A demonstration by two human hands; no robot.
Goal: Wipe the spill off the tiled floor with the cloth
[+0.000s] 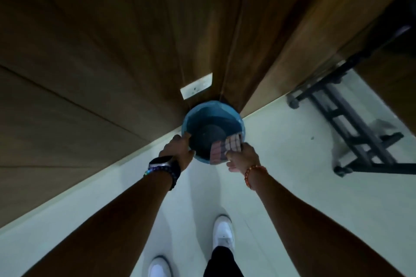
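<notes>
A blue bucket [213, 110] stands on the pale tiled floor [292, 164] against a wooden wall. A striped pinkish cloth [225, 149] hangs over the bucket's near right rim. My right hand [242, 157] is closed on the cloth at that rim. My left hand [177, 150], with a watch and bead bracelet on the wrist, grips the bucket's near left rim. No spill shows on the floor in this dim view.
Wooden panelling [112, 63] fills the left and top, with a white plate [196, 86] low on it. A black wheeled metal stand [351, 119] sits on the floor at right. My white shoes [222, 235] are below the bucket.
</notes>
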